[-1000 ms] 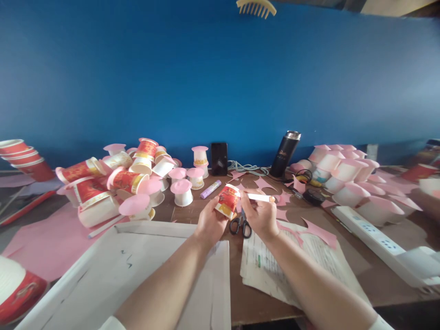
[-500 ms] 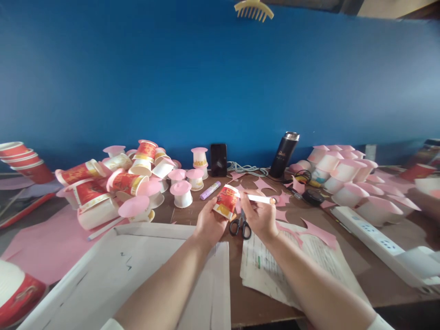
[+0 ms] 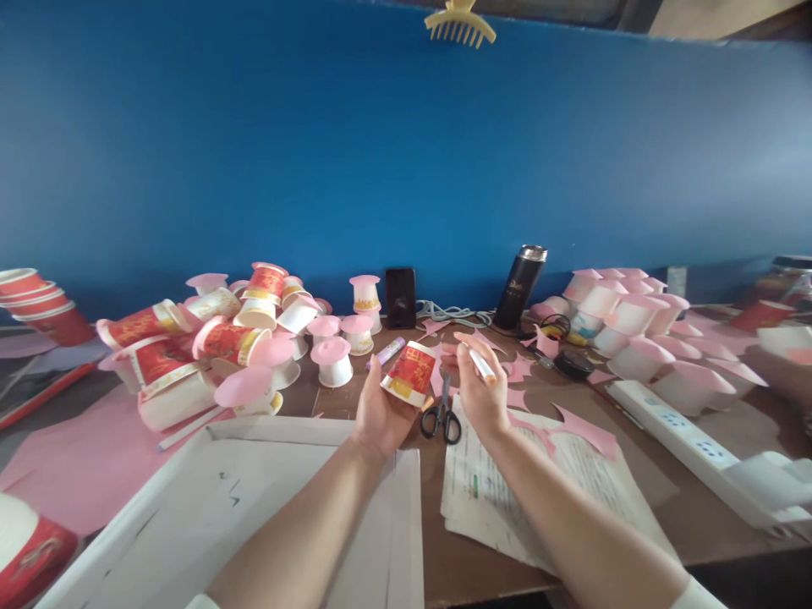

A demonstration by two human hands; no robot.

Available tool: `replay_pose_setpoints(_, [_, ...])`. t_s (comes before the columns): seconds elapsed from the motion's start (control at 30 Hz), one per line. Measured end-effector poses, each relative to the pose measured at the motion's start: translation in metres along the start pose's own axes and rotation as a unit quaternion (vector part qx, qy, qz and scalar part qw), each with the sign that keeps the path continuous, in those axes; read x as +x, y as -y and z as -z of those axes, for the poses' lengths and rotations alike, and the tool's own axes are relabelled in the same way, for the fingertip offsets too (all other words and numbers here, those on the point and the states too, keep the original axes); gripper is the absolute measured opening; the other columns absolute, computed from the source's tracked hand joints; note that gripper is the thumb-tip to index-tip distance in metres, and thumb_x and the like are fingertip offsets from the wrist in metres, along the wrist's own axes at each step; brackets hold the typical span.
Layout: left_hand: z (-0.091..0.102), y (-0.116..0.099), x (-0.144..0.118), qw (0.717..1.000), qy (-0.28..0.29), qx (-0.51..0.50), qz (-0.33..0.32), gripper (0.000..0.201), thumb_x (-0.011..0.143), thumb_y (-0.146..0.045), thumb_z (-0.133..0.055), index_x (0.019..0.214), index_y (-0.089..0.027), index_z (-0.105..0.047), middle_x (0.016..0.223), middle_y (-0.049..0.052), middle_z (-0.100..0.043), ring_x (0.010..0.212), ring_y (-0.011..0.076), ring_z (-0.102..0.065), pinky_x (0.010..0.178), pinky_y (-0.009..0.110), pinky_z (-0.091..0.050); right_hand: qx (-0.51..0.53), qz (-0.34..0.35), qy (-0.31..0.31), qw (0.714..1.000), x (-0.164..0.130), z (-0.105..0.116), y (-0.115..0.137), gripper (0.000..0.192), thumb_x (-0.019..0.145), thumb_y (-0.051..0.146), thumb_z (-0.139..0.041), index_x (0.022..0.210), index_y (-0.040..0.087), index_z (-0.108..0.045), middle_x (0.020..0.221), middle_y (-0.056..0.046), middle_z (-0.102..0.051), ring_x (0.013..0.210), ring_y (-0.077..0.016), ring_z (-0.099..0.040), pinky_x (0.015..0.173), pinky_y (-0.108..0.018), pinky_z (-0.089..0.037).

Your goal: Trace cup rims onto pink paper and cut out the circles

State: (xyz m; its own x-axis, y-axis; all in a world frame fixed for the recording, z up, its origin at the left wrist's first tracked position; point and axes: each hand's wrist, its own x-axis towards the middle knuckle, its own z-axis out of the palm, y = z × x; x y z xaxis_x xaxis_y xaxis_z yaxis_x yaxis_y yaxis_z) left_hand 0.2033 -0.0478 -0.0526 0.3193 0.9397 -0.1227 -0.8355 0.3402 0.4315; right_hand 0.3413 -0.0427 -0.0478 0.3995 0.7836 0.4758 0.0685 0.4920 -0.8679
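Gap between left hand (image 3: 382, 414) and right hand (image 3: 482, 396), scissors (image 3: 445, 403) beneath; 2 cup heaps (image 3: 229, 343) obstruct far sides.

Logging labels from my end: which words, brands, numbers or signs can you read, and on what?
None clear enough to quote.
Red cup in the left hand: gold markings, blurred.
Black flask: gold marking, too small.
Printed sheets: lines too small.
White sheet: dark strokes, no legible word.

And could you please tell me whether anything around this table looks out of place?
Two things, perhaps: a yellow hair clip at the top edge of the blue partition, an unusual spot for one; and, on the left, some red cups with pink discs lying on their sides, while white cups nearby stand upright.
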Motion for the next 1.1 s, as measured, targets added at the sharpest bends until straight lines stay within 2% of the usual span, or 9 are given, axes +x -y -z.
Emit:
replay_pose_setpoints(0.1, [-0.003, 0.0, -0.002, 0.999, 0.033, -0.02, 0.018, 0.06, 0.083, -0.06, -0.05, 0.117, -0.011, -0.06, 0.114, 0.014, -0.066, 0.1, 0.0257, -0.064, 0.083, 0.037, -0.052, 0.071, -0.119, 0.025, 0.99, 0.004, -0.001, -0.006, 0.037, 0.079, 0.044, -0.064, 0.109, 0.023, -0.058, 0.105, -0.007, -0.069, 0.092, -0.0204, -0.068, 0.08, -0.037, -0.056])
replay_pose_setpoints(0.23, [-0.001, -0.001, -0.002, 0.998, 0.044, -0.031, 0.026, 0.06, 0.083, -0.06, -0.05, 0.115, -0.011, -0.061, 0.111, 0.014, -0.067, 0.1, 0.0251, -0.064, 0.084, 0.035, -0.051, 0.147, -0.219, 0.134, 0.955, -0.002, -0.005, -0.011, 0.044, 0.078, 0.045, -0.066, 0.113, 0.023, -0.054, 0.101, -0.006, -0.069, 0.088, -0.0199, -0.068, 0.077, -0.036, -0.057])
replay_pose_setpoints(0.3, [0.0, -0.001, -0.001, 0.998, 0.049, -0.032, 0.017, 0.059, 0.083, -0.059, -0.05, 0.115, -0.011, -0.061, 0.113, 0.013, -0.067, 0.101, 0.0243, -0.063, 0.086, 0.034, -0.05, 0.177, -0.221, 0.165, 0.945, -0.006, -0.007, -0.012, 0.043, 0.077, 0.043, -0.068, 0.112, 0.022, -0.054, 0.103, -0.006, -0.068, 0.086, -0.0195, -0.068, 0.075, -0.035, -0.056])
replay_pose_setpoints(0.43, [-0.003, 0.008, -0.003, 0.996, 0.084, 0.007, -0.014, 0.055, 0.083, -0.056, -0.054, 0.115, -0.012, -0.062, 0.117, 0.013, -0.065, 0.108, 0.0256, -0.06, 0.091, 0.034, -0.047, 0.167, -0.207, 0.132, 0.955, -0.009, -0.01, -0.015, 0.043, 0.075, 0.042, -0.07, 0.11, 0.022, -0.057, 0.102, -0.006, -0.068, 0.084, -0.0185, -0.067, 0.073, -0.032, -0.056])
replay_pose_setpoints(0.53, [-0.004, 0.017, -0.005, 0.99, 0.112, 0.078, -0.044, 0.039, 0.08, -0.033, -0.067, 0.114, -0.015, -0.062, 0.114, 0.01, -0.066, 0.107, 0.0241, -0.06, 0.094, 0.033, -0.044, 0.129, -0.203, 0.118, 0.963, -0.007, -0.009, -0.018, 0.044, 0.076, 0.046, -0.067, 0.111, 0.022, -0.057, 0.102, -0.006, -0.068, 0.084, -0.0193, -0.067, 0.072, -0.033, -0.056])
replay_pose_setpoints(0.6, [-0.004, 0.021, -0.005, 0.985, 0.115, 0.116, -0.049, 0.037, 0.077, -0.023, -0.07, 0.112, -0.016, -0.063, 0.108, 0.009, -0.068, 0.104, 0.0237, -0.061, 0.094, 0.034, -0.043, 0.098, -0.197, 0.124, 0.968, -0.007, -0.007, -0.018, 0.045, 0.077, 0.048, -0.064, 0.112, 0.022, -0.056, 0.102, -0.007, -0.068, 0.086, -0.0203, -0.067, 0.073, -0.034, -0.056])
replay_pose_setpoints(0.77, [0.001, 0.021, 0.0, 0.992, 0.035, 0.105, -0.066, 0.03, 0.076, -0.023, -0.07, 0.105, -0.014, -0.065, 0.102, 0.008, -0.07, 0.098, 0.0222, -0.064, 0.091, 0.034, -0.046, -0.024, -0.109, 0.139, 0.984, -0.008, -0.006, -0.021, 0.041, 0.08, 0.047, -0.062, 0.114, 0.024, -0.058, 0.11, -0.006, -0.066, 0.101, -0.0229, -0.063, 0.085, -0.037, -0.052])
replay_pose_setpoints(0.97, [0.002, 0.015, 0.004, 0.997, -0.044, 0.043, -0.049, 0.017, 0.075, -0.019, -0.07, 0.091, -0.015, -0.067, 0.093, 0.005, -0.072, 0.086, 0.0175, -0.067, 0.081, 0.028, -0.051, -0.157, 0.085, 0.044, 0.983, -0.002, 0.001, -0.008, 0.038, 0.091, 0.038, -0.048, 0.126, 0.024, -0.053, 0.131, -0.009, -0.055, 0.121, -0.0237, -0.051, 0.103, -0.045, -0.039])
replay_pose_setpoints(1.1, [0.004, 0.015, 0.006, 0.997, -0.044, 0.036, -0.058, 0.017, 0.078, -0.019, -0.067, 0.095, -0.015, -0.067, 0.097, 0.006, -0.072, 0.09, 0.0154, -0.067, 0.086, 0.025, -0.05, -0.178, 0.209, 0.094, 0.957, -0.005, 0.005, 0.012, 0.03, 0.091, 0.025, -0.049, 0.119, 0.024, -0.06, 0.115, -0.007, -0.065, 0.104, -0.0207, -0.06, 0.093, -0.039, -0.047])
